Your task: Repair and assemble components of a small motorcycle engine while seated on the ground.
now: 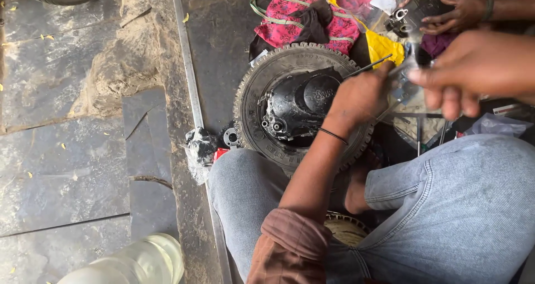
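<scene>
1. Head view: the person is seen seated on the floor [67,167], knees in blue jeans, with a small knobbly tyre [253,94] lying flat just ahead of the knees.
2. A black engine cover [301,103] is set in the middle of the tyre, resting inside its ring.
3. The left hand [359,97] is held over the right rim of the tyre, just beside the engine cover; its fingers are closed around a thin metal rod [370,67] that points up and to the right.
4. The right hand [473,69] is raised close to the camera and is blurred; its fingers appear to be pinched on a small clear plastic piece [404,83], though the grip cannot be made out with certainty.
5. A pink patterned bag [290,16] with a dark cloth on it is laid beyond the tyre, and a yellow cloth [384,47] lies to its right.
6. Another person's hand [457,14] is seen at the far right corner of the floor area, touching a small metal part [398,16].
7. A crumpled plastic bag [198,150] lies beside the metal strip [189,67] set in the floor, just left of the tyre.
8. A pale plastic bottle [139,264] is seen at the near edge of the floor.
</scene>
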